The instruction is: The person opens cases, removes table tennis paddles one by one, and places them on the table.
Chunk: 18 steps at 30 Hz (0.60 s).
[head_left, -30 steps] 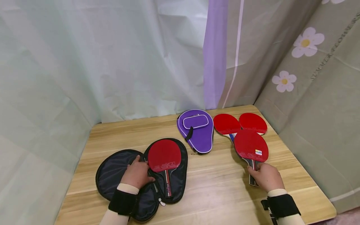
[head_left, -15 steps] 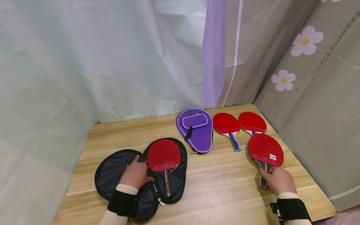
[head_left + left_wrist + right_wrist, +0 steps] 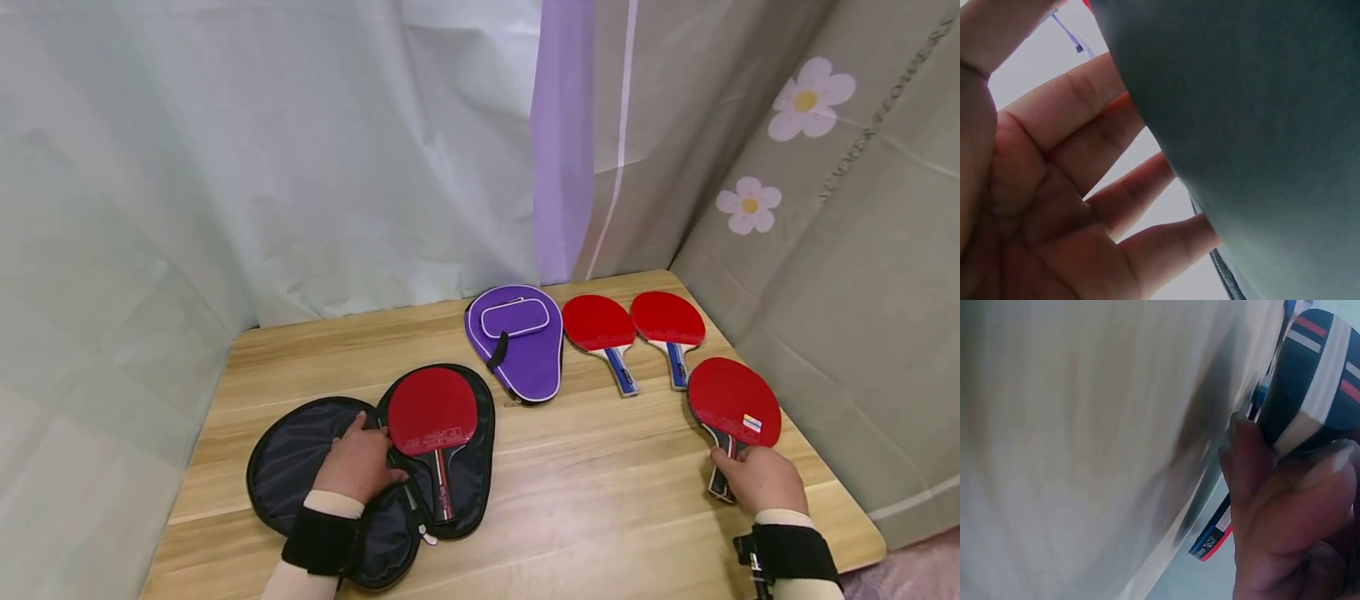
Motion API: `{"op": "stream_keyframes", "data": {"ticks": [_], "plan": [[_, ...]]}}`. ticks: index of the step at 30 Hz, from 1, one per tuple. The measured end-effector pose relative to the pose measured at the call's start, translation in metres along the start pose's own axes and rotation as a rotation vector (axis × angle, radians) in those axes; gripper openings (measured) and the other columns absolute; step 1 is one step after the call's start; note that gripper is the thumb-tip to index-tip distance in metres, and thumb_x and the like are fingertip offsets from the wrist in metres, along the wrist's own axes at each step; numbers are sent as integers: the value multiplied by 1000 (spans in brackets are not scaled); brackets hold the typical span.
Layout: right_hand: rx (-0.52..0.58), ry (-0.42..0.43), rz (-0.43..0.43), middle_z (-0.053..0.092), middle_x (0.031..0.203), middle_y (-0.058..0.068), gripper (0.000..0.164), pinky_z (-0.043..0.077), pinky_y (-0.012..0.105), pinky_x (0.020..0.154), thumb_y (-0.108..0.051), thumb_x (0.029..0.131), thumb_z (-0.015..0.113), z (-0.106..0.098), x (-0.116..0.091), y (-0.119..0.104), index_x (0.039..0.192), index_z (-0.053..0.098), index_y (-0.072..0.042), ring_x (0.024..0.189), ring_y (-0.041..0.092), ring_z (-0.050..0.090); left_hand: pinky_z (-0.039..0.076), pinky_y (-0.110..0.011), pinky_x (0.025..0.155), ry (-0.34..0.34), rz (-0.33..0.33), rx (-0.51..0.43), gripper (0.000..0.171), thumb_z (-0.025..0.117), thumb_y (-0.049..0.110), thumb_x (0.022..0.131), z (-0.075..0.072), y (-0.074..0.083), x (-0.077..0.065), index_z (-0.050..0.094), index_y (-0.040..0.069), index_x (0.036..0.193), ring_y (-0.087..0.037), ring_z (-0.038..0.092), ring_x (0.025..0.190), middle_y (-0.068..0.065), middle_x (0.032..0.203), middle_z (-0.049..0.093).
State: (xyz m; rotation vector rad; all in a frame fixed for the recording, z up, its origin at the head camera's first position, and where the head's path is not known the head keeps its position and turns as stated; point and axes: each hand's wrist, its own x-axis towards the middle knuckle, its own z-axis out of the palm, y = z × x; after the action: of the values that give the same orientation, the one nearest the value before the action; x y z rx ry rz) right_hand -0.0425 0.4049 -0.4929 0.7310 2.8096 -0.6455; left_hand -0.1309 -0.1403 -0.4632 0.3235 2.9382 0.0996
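Four red paddles on tabletop [image 3: 570, 500]. Right hand [image 3: 761, 481] grips handle of near-right paddle [image 3: 735, 404], flat by right edge. One paddle [image 3: 431, 411] lies inside open black case [image 3: 300, 454]; case unzipped, left hand [image 3: 358, 462] flat on lining, fingers spread. Two blue-handled paddles [image 3: 600, 325] [image 3: 667, 318] side by side at back. One purple case [image 3: 517, 346] closed. One packed, three loose.

Paddle handle [image 3: 722, 477] partly hidden under right hand [image 3: 761, 481]
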Motion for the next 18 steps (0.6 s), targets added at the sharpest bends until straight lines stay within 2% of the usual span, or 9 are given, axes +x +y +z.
{"op": "stream_keyframes", "data": {"ticks": [7, 18], "plan": [[-13, -17, 22, 54, 53, 4, 49, 33, 30, 53, -41, 96, 57, -5, 2, 15, 58, 56, -10, 58, 22, 48, 42, -79, 99, 4, 7, 3, 60, 91, 38, 72, -2, 1, 0, 76, 1, 117, -52, 46, 142, -18, 131, 71], [-48, -31, 26, 52, 52, 3, 48, 32, 30, 51, -42, 94, 56, -11, 4, 23, 56, 53, -12, 56, 22, 49, 43, -79, 97, 15, 19, -7, 55, 92, 37, 72, -2, 0, -2, 78, 1, 111, -53, 46, 141, -19, 130, 71]]}}
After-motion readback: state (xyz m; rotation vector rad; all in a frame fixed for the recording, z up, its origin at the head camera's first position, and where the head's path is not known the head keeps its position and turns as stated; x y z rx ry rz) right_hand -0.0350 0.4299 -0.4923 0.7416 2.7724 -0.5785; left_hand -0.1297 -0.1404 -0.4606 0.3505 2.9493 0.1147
